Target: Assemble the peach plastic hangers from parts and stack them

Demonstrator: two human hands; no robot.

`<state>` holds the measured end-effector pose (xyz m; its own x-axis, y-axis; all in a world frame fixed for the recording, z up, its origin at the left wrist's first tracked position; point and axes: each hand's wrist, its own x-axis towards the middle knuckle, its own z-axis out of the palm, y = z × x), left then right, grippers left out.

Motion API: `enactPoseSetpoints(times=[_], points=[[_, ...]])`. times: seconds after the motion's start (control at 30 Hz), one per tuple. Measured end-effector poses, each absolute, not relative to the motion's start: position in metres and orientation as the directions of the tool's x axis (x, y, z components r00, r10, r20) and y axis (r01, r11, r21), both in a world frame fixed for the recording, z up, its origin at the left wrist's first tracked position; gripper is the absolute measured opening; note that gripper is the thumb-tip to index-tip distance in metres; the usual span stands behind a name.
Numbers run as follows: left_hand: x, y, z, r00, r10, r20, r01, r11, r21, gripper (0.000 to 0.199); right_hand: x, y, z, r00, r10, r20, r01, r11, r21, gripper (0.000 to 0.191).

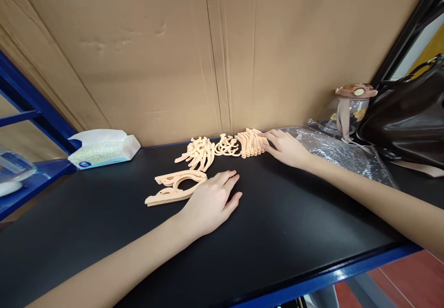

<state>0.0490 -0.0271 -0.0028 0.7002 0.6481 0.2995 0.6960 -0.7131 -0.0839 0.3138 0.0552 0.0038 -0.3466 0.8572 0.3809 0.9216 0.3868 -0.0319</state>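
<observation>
Light fingertips suit the curved pieces (250, 144) at 12 o'clock on the bench (294, 234), right hand (287, 148) touching, grip unclear; left hand (212, 199) loosely spread by flat frames (168, 197), 11 o'clock.

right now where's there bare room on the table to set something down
Bare table lies between the left forearm and right forearm, and between the tissue pack and left forearm. Crowded: the back middle, with pale pieces by the left hand and right hand, and the back right, with plastic film and bottle.
</observation>
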Motion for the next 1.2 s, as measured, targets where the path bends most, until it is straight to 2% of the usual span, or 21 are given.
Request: enactPoseSetpoints(times=[0.13, 0.33, 0.47, 0.77, 1.2], points=[[0.049, -0.027, -0.002, 0.703, 0.650, 0.289, 0.695, -0.715, -0.079, 0.040, 0.298, 0.063, 0.018, -0.258, 0.917, 0.303, 0.961, 0.277, -0.022, 0.046], [0.049, -0.028, 0.000, 0.701, 0.659, 0.273, 0.698, -0.712, -0.074, 0.041, 0.280, 0.096, 0.034, 0.017, 0.986, 0.167, 0.999, -0.011, -0.037, 0.068], [0.048, -0.029, 0.000, 0.700, 0.665, 0.261, 0.701, -0.710, -0.069, 0.042, 0.273, 0.106, 0.037, 0.098, 0.991, 0.094, 0.995, -0.095, -0.030, 0.075], [0.048, -0.030, 0.000, 0.696, 0.666, 0.270, 0.701, -0.712, -0.051, 0.041, 0.284, 0.111, 0.036, 0.085, 0.993, 0.081, 0.996, -0.082, -0.040, 0.044], [0.049, -0.029, 0.001, 0.696, 0.664, 0.274, 0.700, -0.712, -0.052, 0.040, 0.308, 0.117, 0.026, 0.087, 0.985, 0.152, 0.992, -0.072, -0.104, 0.043]])
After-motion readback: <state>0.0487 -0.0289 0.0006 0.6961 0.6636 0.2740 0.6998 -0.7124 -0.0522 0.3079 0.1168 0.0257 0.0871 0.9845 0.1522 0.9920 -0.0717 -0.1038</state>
